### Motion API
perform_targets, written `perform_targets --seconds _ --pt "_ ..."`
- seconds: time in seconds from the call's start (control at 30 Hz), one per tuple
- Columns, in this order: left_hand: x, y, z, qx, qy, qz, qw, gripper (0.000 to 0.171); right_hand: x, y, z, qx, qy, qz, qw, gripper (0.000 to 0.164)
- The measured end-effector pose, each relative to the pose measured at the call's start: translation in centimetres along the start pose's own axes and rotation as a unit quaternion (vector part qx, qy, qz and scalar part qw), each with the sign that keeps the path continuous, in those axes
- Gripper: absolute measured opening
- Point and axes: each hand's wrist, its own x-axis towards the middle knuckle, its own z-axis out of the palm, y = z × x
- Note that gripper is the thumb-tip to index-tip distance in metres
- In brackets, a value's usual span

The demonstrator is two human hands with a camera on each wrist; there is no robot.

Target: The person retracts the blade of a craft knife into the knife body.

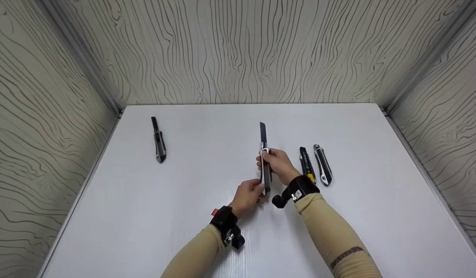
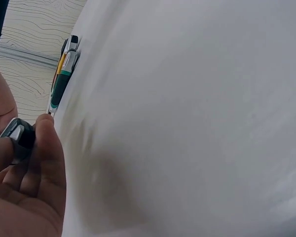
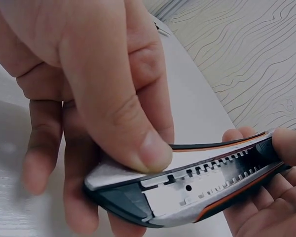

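Both hands hold a silver and black utility knife (image 1: 266, 172) over the middle of the white table, its long dark blade (image 1: 263, 133) extended away from the person. The right hand (image 1: 281, 164) grips the front of the handle, thumb on top near the slider. The left hand (image 1: 247, 195) pinches the rear end between thumb and fingers. In the right wrist view, the handle (image 3: 177, 192) shows a toothed metal channel with orange edging, and the left thumb (image 3: 155, 150) presses on its rear part. From the left wrist, only the knife's butt end (image 2: 20, 136) shows.
Right of the hands lie a black and yellow utility knife (image 1: 307, 164) and a silver and black one (image 1: 323, 165), side by side. Another utility knife (image 1: 160, 144), blade out, lies at the far left of the white table (image 1: 126, 216). Wood-patterned panels (image 1: 238, 54) enclose the table.
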Motion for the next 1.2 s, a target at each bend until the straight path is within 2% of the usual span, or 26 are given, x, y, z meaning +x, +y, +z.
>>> perform_targets --seconds 0.57,0.83,1.07,1.2 --pt "0.18 -0.30 -0.02 -0.004 0.001 0.001 1.0000 0.024 0.04 0.23 -0.01 -0.004 -0.008 -0.006 1.000 0.033" --pt "0.07 -0.22 -0.09 -0.023 -0.002 -0.004 0.9997 0.024 -0.02 0.19 0.00 -0.010 -0.030 -0.013 0.999 0.038" --pt "0.02 -0.20 -0.35 -0.088 -0.046 -0.027 0.9947 0.024 -0.19 0.17 -0.33 -0.001 -0.042 -0.033 0.999 0.037" --pt "0.08 -0.10 -0.49 -0.094 -0.052 -0.034 0.9936 0.026 -0.12 0.16 -0.35 0.008 -0.039 -0.035 0.999 0.037"
